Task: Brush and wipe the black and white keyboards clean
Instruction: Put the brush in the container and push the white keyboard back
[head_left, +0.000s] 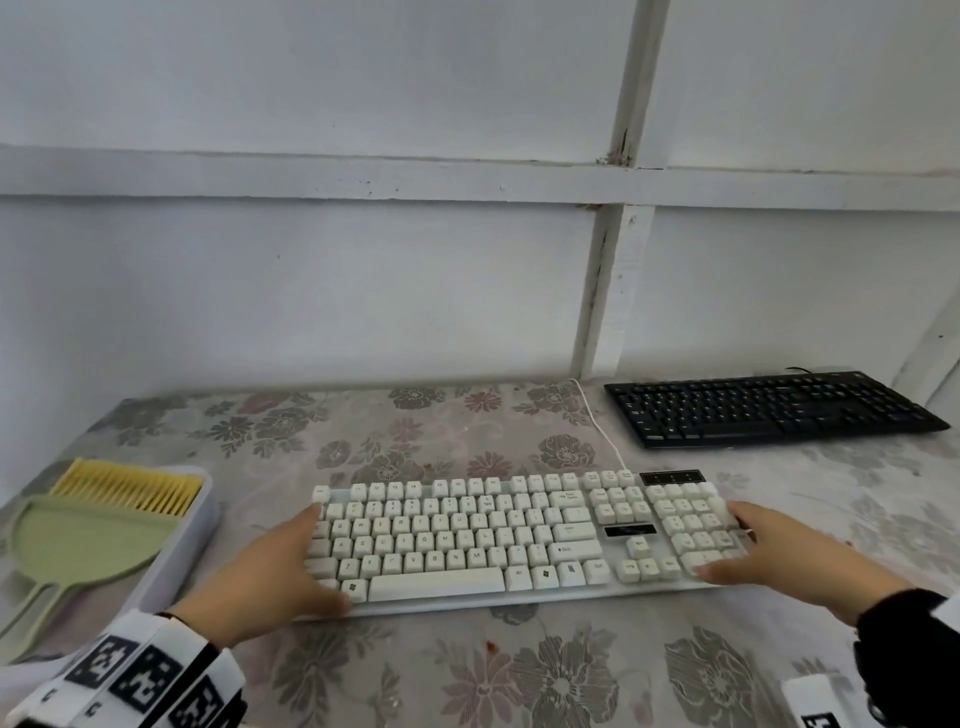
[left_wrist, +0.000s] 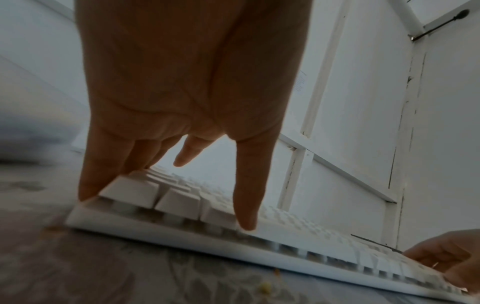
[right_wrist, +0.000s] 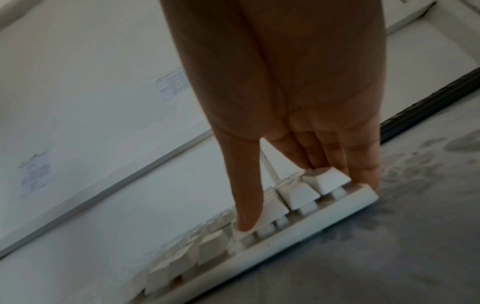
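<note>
The white keyboard (head_left: 467, 535) lies across the middle of the floral table, its cable (head_left: 597, 421) running back to the wall. My left hand (head_left: 311, 561) is at its left end, straight fingers along the side edge and thumb on the front corner keys. My right hand (head_left: 737, 543) mirrors it at the number-pad end. In the left wrist view my left hand (left_wrist: 166, 205) straddles the corner of the white keyboard (left_wrist: 298, 236). In the right wrist view my right hand (right_wrist: 309, 205) does the same on the white keyboard (right_wrist: 207, 246). The black keyboard (head_left: 769, 410) lies at the back right.
A white tray (head_left: 197, 525) at the left edge holds a yellow brush (head_left: 130, 486) and a green dustpan (head_left: 83, 540). The wall stands right behind the table (head_left: 467, 436). Crumbs (left_wrist: 265, 287) lie on the cloth in front of the keyboard.
</note>
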